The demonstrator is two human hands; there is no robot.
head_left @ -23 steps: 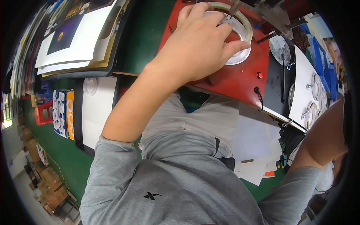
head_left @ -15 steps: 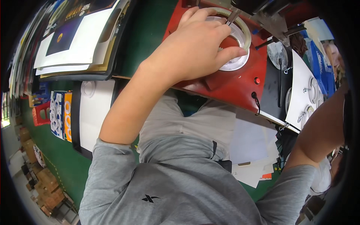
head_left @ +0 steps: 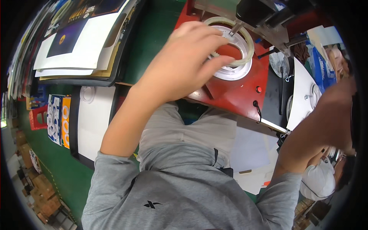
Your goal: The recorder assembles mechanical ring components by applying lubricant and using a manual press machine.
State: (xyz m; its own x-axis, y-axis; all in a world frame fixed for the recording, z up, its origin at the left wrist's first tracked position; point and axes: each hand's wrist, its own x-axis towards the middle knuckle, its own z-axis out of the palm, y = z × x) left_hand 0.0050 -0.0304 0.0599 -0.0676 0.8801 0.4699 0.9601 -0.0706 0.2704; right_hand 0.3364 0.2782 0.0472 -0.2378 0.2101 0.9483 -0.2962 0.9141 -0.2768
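Observation:
My left hand [head_left: 193,57] is over the red machine bed [head_left: 234,97], slightly smeared by motion. Its thumb and fingers are spread apart beside the left part of a translucent, yellowish ring [head_left: 250,40], which they partly cover. I see no firm grip on that ring. Beneath it lies a wider, flat white ring [head_left: 232,76], with red showing through the middle. A metal nozzle-like tip [head_left: 236,27] of the machine reaches down over both rings. On the far right my right hand [head_left: 342,94] is dark and blurred at the picture's rim, with its fingers hidden.
A red button [head_left: 258,89] and a black cable [head_left: 257,109] sit at the bed's front right. Clamped discs and a white board [head_left: 301,94] stand right of it. Printed sheets [head_left: 73,50] are stacked at left, above a black-framed white tray [head_left: 94,122]. A person in white [head_left: 320,180] is at lower right.
My left hand has drawn back to the left and nearer, uncovering more of both rings. My right arm has shifted a little left and stays at the right rim.

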